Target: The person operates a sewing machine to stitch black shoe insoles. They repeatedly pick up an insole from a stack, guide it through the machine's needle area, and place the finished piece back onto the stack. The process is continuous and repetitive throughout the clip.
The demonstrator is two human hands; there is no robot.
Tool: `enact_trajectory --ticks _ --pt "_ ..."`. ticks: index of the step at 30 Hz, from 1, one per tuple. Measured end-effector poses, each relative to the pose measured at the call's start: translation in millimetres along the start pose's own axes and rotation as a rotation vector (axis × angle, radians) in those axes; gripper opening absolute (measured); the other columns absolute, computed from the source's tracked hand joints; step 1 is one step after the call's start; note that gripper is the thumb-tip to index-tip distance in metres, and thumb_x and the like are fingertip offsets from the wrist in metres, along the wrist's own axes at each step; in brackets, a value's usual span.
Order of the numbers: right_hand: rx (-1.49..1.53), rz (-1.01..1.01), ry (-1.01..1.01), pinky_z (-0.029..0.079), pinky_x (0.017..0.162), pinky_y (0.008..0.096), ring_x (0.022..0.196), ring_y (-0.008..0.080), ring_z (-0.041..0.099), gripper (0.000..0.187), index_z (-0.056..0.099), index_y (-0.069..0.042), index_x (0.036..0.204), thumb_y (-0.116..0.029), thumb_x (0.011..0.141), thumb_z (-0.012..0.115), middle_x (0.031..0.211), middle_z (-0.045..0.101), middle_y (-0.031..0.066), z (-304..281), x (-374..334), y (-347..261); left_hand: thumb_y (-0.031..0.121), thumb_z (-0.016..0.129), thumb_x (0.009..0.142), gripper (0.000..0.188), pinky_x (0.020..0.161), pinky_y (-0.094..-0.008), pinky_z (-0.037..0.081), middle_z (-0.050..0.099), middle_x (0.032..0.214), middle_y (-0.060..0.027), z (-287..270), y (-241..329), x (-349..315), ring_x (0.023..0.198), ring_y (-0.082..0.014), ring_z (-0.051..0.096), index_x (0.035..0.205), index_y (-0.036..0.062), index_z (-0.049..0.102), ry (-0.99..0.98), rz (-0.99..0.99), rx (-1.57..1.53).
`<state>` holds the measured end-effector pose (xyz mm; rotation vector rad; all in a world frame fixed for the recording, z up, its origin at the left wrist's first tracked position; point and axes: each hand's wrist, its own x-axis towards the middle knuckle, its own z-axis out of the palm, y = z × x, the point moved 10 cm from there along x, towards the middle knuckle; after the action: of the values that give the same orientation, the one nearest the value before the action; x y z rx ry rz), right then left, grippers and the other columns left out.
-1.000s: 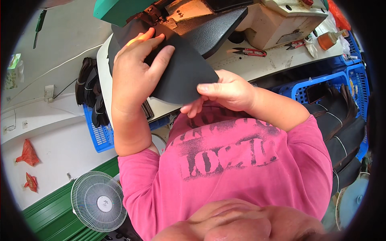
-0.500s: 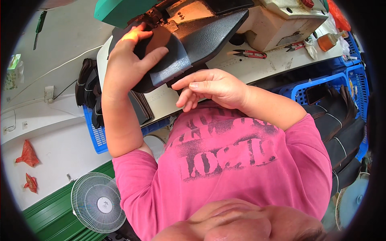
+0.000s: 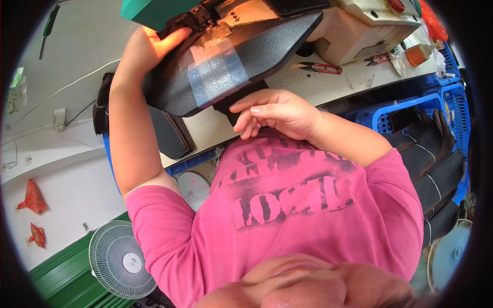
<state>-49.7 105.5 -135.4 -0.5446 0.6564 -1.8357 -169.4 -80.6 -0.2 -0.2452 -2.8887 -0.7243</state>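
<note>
My left hand (image 3: 146, 50) is at the far left end of a black, leather-grained machine bed (image 3: 169, 87), below a green machine cover (image 3: 154, 9). Its thumb presses on a dark, folded piece of material (image 3: 176, 25) beside the metal parts of the machine head (image 3: 200, 18). The other fingers are mostly hidden behind that piece. Clear tape (image 3: 218, 74) crosses the bare surface of the bed. My right hand (image 3: 280, 113) hovers in front of the bed near my chest, fingers loosely curved and apart, holding nothing.
Red-handled thread snips (image 3: 321, 68) and an orange-brown bottle (image 3: 421, 54) lie on the white tabletop (image 3: 349, 84), right of the bed. Stacked dark panels (image 3: 174, 134) sit at the left front edge. A blue basket (image 3: 380, 120) with bundled black pieces (image 3: 434, 159) stands right; a fan (image 3: 123, 259) stands lower left.
My left hand has moved left and away from me, and the dark piece beneath it has slid off the tape. My right hand has shifted slightly right.
</note>
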Motion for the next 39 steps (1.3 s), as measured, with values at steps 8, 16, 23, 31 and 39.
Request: enact_trajectory --ticks 8,16,23,31,39 --pt "0.050 0.029 -0.008 0.051 0.085 0.0349 0.096 0.0275 0.066 0.041 0.051 0.006 0.127 -0.020 0.095 0.049 0.105 0.066 0.0210 7 2 4 0.033 0.070 0.086 0.046 0.085 -0.0309 0.047 0.067 0.108 -0.0092 -21 -42 -9 0.095 -0.0159 0.061 0.119 0.0013 0.062 0.004 -0.375 0.199" --pt "0.068 0.070 0.021 0.051 0.086 0.0344 0.098 0.0239 0.064 0.042 0.053 0.005 0.123 -0.026 0.095 0.055 0.111 0.064 0.0174 31 26 12 0.021 0.075 0.072 0.047 0.104 -0.0409 0.037 0.057 0.130 -0.0135 0 91 -145 0.124 -0.0342 0.049 0.116 0.0058 0.065 0.118 0.125 0.317" --pt "-0.313 0.103 -0.055 0.050 0.086 0.0289 0.097 0.0139 0.061 0.029 0.056 0.002 0.119 -0.010 0.093 0.052 0.108 0.065 0.0082 88 64 38 0.045 0.053 0.090 0.061 0.097 -0.0426 0.042 0.051 0.127 -0.0179 4 20 -251 0.115 -0.0312 0.051 0.133 0.0035 0.042 0.691 -0.297 -0.710" --pt "-0.814 0.347 -0.428 0.045 0.091 0.0328 0.104 0.0211 0.059 0.035 0.055 0.000 0.120 -0.010 0.087 0.054 0.108 0.064 0.0144 136 101 106 0.040 0.039 0.100 0.053 0.064 -0.0283 0.055 0.056 0.123 -0.0180 37 -89 -241 0.094 -0.0262 0.065 0.147 0.0206 0.025 0.397 -0.196 -2.032" --pt "-0.683 0.186 -0.005 0.042 0.098 0.0333 0.115 0.0310 0.054 0.073 0.015 -0.006 0.149 -0.005 0.087 0.053 0.129 0.053 0.0230 97 173 135 -0.003 0.051 0.091 0.047 0.083 -0.0366 0.057 0.062 0.115 -0.0163 -42 -260 -229 0.100 -0.0245 0.065 0.136 0.0093 0.044 0.741 -0.431 -1.259"
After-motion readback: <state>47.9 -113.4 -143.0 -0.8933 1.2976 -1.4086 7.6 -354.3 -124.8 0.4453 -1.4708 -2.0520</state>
